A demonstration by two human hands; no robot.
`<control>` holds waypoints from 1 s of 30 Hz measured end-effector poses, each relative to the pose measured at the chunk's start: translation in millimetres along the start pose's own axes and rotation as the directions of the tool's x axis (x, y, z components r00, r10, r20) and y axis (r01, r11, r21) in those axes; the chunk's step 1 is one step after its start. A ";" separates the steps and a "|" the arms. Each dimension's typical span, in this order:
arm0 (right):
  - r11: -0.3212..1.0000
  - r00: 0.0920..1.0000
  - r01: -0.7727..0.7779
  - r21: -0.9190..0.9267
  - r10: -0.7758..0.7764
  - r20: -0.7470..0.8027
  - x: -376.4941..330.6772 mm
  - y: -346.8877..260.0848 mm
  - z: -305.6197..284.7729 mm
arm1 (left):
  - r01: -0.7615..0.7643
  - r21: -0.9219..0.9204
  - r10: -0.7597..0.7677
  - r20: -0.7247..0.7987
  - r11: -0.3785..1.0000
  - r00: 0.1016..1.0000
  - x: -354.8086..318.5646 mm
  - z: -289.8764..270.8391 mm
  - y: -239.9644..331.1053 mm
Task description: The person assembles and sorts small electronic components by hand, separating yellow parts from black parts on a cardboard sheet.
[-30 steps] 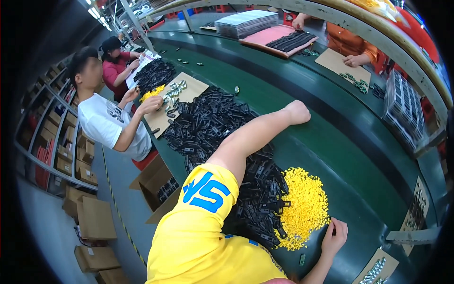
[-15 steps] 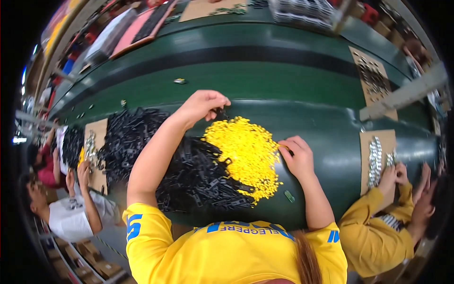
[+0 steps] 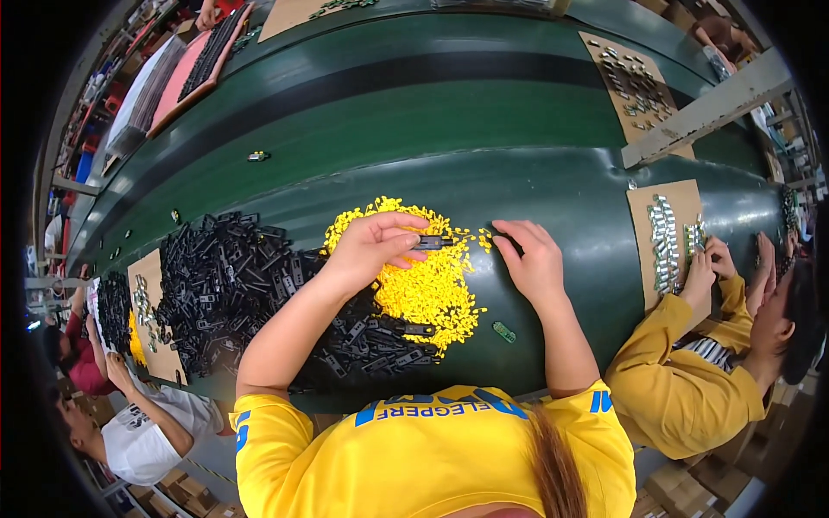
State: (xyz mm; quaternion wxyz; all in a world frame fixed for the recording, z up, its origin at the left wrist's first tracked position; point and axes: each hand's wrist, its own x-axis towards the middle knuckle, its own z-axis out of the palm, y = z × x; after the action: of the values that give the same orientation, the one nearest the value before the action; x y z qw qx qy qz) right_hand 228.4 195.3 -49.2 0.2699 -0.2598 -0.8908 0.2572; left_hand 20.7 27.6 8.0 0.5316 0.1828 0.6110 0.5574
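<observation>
left hand (image 3: pixel 373 246) | pinches black part (image 3: pixel 430 243) | right hand (image 3: pixel 534 259) beside, seemingly empty

- A long green workbench (image 3: pixel 484 112) carries everything.
- A heap of small yellow pieces (image 3: pixel 427 281) lies on it, touching a bigger heap of black plastic parts (image 3: pixel 233 285).
- Brown cardboard sheets (image 3: pixel 643 216) lie flat, bearing small metal parts.
- One small green part (image 3: pixel 503 331) lies alone.

Green conveyor belt (image 3: pixel 484 112) runs beyond the grip. Cardboard sheet (image 3: pixel 669 211) with small metal parts lies right of it, a co-worker's yellow sleeve (image 3: pixel 665 345) beside. Pink tray (image 3: pixel 186 73) far up-left, contents possibly black parts.
</observation>
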 end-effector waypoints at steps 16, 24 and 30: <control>0.997 0.987 0.068 -0.030 -0.063 0.145 22.6 20.8 2.9 | -0.127 0.078 0.132 -0.056 0.989 0.990 -2.5 6.6 -23.6; 0.962 0.973 0.225 0.156 -0.214 -0.083 16.3 -18.4 -0.8 | -0.128 0.070 0.126 0.027 0.989 0.992 -3.0 17.1 -30.8; 0.920 0.922 0.384 0.080 -0.379 -0.072 4.6 -53.3 -6.3 | -0.152 0.113 0.143 0.086 0.982 0.986 -16.6 32.2 -24.9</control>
State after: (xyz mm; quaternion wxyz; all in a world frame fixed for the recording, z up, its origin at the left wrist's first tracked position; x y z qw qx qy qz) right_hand 211.7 161.0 -11.1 0.3512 -0.0753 -0.9036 0.2335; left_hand 63.5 22.0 -0.4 0.5002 0.2804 0.6068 0.5505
